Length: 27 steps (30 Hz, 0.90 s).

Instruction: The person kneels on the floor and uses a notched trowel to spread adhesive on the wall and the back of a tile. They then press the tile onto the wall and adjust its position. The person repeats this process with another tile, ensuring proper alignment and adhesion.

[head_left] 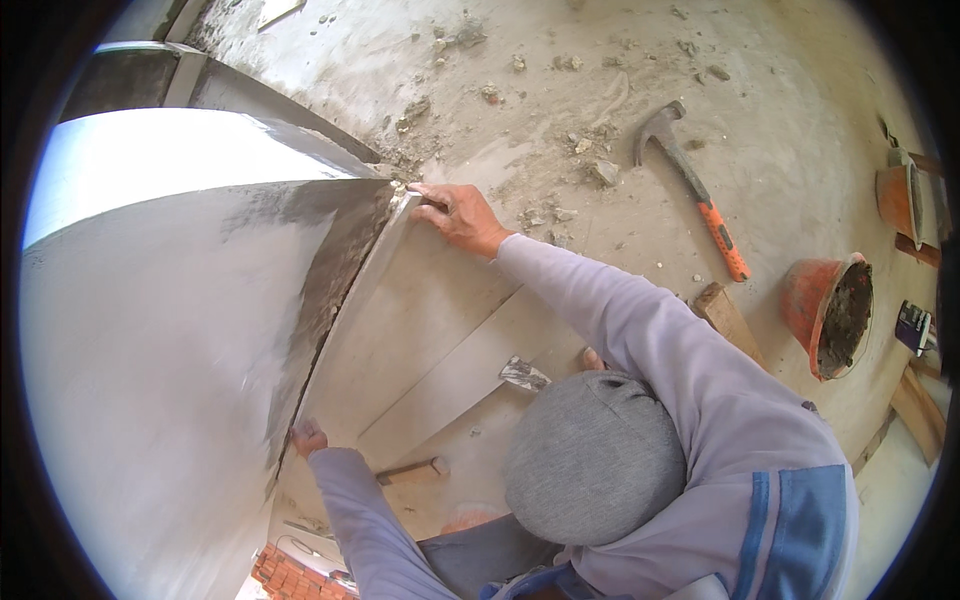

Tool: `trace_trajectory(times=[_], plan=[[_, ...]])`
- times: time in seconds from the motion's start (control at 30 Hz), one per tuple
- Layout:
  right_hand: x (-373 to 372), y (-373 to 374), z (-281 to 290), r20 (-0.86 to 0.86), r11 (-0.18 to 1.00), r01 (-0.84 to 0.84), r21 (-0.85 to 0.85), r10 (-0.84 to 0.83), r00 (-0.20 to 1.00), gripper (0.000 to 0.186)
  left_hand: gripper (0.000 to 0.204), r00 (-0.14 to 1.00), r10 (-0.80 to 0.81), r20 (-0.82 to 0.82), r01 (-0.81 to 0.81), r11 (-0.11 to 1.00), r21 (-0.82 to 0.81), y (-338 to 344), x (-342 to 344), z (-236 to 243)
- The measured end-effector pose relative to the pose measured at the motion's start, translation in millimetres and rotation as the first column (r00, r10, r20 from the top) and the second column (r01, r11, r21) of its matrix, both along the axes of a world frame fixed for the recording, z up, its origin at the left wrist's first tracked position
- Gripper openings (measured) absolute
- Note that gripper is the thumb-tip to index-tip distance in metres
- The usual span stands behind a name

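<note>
A long, narrow pale strip [360, 287] runs along the edge of a grey plastered surface [180, 330], with a dark, rough joint between them. At its far end my right hand [462, 217] is closed, thumb and fingers pinching the strip near the corner. My left hand [308, 437] is closed at the near end of the same edge; its fingertips are partly hidden. Below the strip lies a mortar-smeared metal blade [525, 374], and nearer my left sleeve a tool with a wooden handle [412, 470], its far part hidden.
Beyond my right arm lies a claw hammer [690, 180] with an orange grip, among mortar crumbs [603, 172]. To the right stand a bucket of mortar [830, 315], another bucket [898, 200] and wood pieces [730, 322]. A rounded grey cloth shape [595, 460] hides floor; bricks [290, 575] lie lower left.
</note>
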State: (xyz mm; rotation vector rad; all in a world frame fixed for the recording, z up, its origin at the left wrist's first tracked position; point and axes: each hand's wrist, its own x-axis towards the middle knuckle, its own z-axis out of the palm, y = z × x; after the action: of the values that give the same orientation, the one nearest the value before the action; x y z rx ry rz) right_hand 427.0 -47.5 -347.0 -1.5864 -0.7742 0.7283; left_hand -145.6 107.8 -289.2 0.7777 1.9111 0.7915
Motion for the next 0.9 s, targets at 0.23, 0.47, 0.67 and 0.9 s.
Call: trace_trajectory(times=[0.23,0.47,0.67,0.9], plan=[[0,-5,3,0.084,0.993,0.030,0.114,-0.040,0.996,0.024,0.078,0.440,0.625,0.645,-0.610,0.735,-0.295,-41,119,9],[-7,-46,15,0.168,0.999,-0.049,0.018,0.045,0.985,0.023,0.069,0.711,0.256,0.655,-0.284,0.957,-0.066,-68,181,4],[-19,-91,31,0.146,0.998,-0.038,-0.042,0.043,0.988,0.026,0.035,0.800,-0.590,-0.107,0.592,0.750,0.295,-71,158,0],[-7,-128,111,0.084,0.892,-0.422,-0.161,0.438,0.895,0.037,0.026,0.646,0.304,0.700,-0.144,0.949,-0.280,-102,151,40]])
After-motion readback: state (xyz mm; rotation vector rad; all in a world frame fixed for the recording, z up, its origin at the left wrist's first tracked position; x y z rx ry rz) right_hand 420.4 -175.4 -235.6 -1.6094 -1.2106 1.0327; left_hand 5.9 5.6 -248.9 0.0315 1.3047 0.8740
